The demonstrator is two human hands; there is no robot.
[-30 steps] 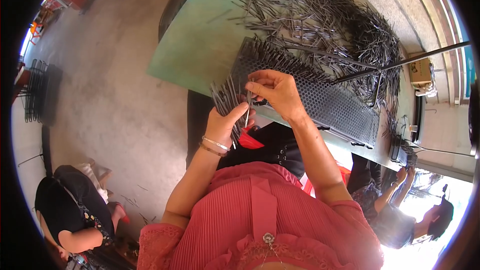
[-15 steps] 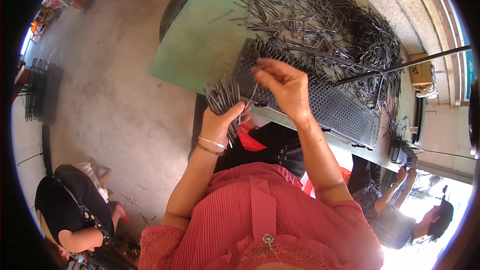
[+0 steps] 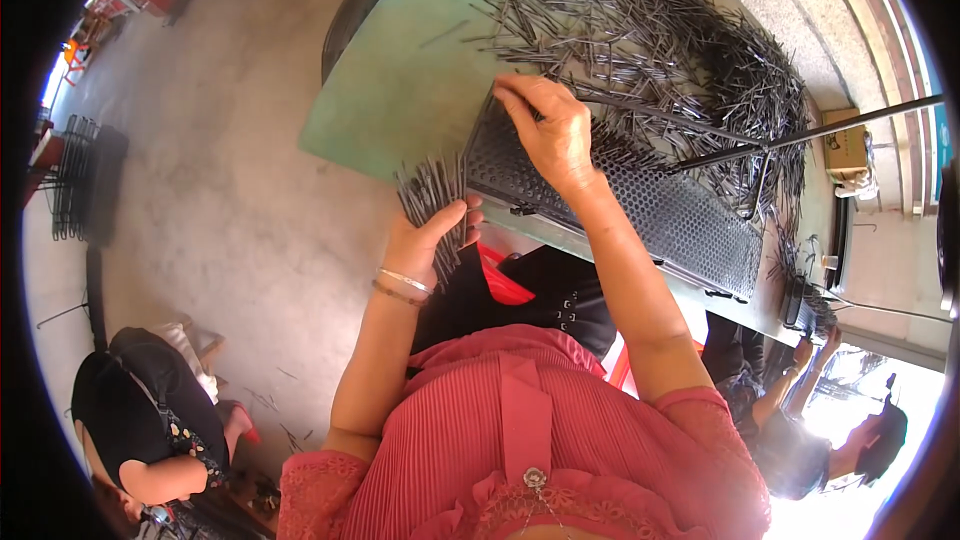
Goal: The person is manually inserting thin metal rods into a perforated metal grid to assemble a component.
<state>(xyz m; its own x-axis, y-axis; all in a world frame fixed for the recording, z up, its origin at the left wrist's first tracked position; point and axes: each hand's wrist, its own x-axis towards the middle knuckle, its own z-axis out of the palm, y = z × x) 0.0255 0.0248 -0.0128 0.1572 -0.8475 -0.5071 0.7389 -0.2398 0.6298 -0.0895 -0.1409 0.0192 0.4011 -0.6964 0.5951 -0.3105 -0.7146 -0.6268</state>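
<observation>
My left hand [image 3: 425,240] is closed around a bundle of thin dark rods [image 3: 432,185], their ends fanning up out of the grip just beside the table edge. A black perforated tray [image 3: 680,220], dotted with small round holes, lies along the near side of the green table [image 3: 385,90]. Over its far left corner my right hand [image 3: 555,130] is pinched, fingertips pointing down. Whatever those fingertips hold is too small or hidden to make out. Rows of upright dark rods [image 3: 625,145] stand in the tray's far side, partly behind my right hand.
A large heap of loose dark rods [image 3: 650,30] covers the table's far side. A black bar [image 3: 850,125] crosses above the tray from the right. Beyond are a cardboard box [image 3: 846,148], a co-worker [image 3: 785,440] at right and another person [image 3: 150,410] at lower left.
My right hand has moved from near the bundle, where it pinched a single rod, away to the tray's far left corner. My left hand has shifted slightly left with the bundle.
</observation>
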